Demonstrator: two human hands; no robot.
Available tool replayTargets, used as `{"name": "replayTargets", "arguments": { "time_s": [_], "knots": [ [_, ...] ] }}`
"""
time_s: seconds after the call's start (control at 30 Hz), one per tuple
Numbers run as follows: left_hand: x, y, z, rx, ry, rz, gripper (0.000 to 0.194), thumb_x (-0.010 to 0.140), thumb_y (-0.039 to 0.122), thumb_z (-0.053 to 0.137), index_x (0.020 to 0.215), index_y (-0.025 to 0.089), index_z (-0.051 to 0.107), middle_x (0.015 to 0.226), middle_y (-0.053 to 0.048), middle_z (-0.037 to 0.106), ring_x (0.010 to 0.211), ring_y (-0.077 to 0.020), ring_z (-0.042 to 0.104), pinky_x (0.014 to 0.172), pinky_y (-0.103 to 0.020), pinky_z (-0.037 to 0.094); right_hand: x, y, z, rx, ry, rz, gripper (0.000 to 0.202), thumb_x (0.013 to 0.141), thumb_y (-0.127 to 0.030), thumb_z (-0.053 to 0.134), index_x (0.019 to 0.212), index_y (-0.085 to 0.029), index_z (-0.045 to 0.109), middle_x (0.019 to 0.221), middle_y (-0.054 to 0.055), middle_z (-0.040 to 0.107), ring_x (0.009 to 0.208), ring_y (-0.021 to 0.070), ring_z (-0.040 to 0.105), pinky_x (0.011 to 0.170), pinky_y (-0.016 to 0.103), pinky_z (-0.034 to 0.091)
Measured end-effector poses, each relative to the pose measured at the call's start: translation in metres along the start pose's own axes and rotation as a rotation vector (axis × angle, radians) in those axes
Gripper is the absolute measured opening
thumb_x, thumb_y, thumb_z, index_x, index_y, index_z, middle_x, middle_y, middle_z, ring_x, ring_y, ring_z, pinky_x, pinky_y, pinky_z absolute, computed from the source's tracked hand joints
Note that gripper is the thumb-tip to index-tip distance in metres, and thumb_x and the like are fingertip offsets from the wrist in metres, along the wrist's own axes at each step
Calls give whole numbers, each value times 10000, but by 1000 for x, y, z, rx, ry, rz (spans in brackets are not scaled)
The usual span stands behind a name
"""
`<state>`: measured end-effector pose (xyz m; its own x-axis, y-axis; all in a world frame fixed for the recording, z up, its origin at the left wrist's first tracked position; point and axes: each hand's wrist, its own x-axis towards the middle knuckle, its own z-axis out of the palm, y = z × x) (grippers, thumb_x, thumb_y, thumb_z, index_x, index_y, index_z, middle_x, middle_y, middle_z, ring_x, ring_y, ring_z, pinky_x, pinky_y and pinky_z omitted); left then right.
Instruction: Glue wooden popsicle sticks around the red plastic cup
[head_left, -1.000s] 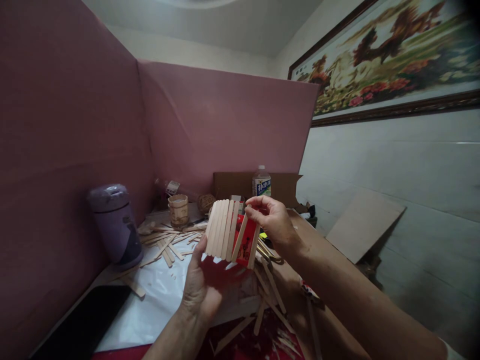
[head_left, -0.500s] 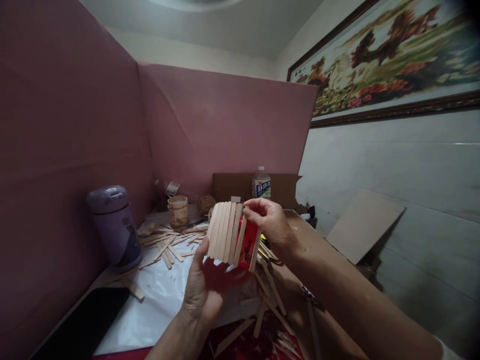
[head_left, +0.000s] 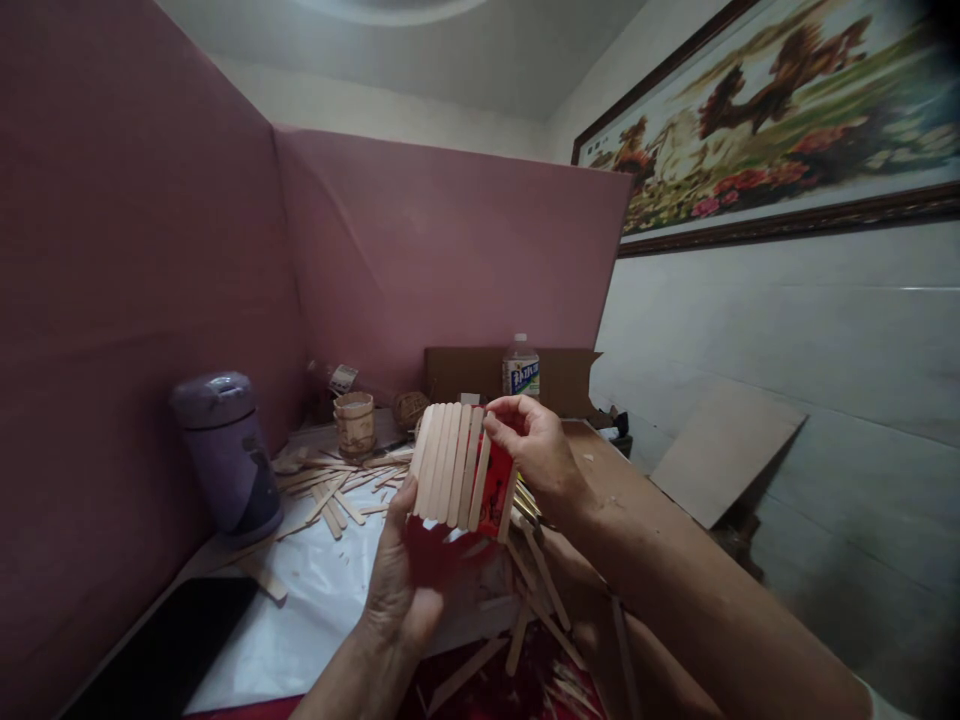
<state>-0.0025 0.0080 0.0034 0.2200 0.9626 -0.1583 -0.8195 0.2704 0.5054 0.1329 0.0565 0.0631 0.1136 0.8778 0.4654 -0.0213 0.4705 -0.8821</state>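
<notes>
A red box (head_left: pixel 495 490) is held up at the middle of the view, its near face mostly lined with upright craft sticks (head_left: pixel 444 465) standing side by side. My left hand (head_left: pixel 401 560) grips it from the lower left, thumb along the outermost stick; its other fingers are hidden behind. Between thumb and fingertips, my right hand (head_left: pixel 536 440) pinches the top of one craft stick (head_left: pixel 480 475), which leans slightly against the red face beside the row. A strip of red shows to the right of that stick, with another stick at the box's right edge.
Loose craft sticks (head_left: pixel 330 495) lie scattered on white sheeting (head_left: pixel 315 600), and more lie at the lower right. A purple flask (head_left: pixel 229 450) stands left, near a dark flat object (head_left: pixel 172 640). Behind are a stick-covered cup (head_left: pixel 354 425), a twine ball (head_left: pixel 411 410) and a bottle (head_left: pixel 520 368).
The pinched stick has shifted slightly left, closer to the row on the red box. Both hands keep nearly the same hold.
</notes>
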Motion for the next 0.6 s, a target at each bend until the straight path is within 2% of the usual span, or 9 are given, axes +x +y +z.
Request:
{"name": "replayTargets", "arguments": {
  "time_s": [0.4, 0.6],
  "knots": [
    [-3, 0, 4, 5, 17, 16, 397, 825, 412, 564, 1146, 178, 551, 879, -121, 672, 743, -289, 664, 742, -528, 522, 0, 5, 4, -6, 26, -30, 247, 671, -376, 696, 796, -187, 597, 737, 18, 616, 716, 174, 568, 664, 315, 467],
    [-5, 0, 3, -11, -10, 11, 496, 812, 419, 583, 1235, 167, 519, 884, -110, 658, 712, -262, 648, 752, -532, 521, 0, 8, 8, -13, 56, -55, 236, 689, -353, 680, 827, -183, 593, 780, 28, 611, 735, 169, 559, 678, 314, 468]
  ]
}}
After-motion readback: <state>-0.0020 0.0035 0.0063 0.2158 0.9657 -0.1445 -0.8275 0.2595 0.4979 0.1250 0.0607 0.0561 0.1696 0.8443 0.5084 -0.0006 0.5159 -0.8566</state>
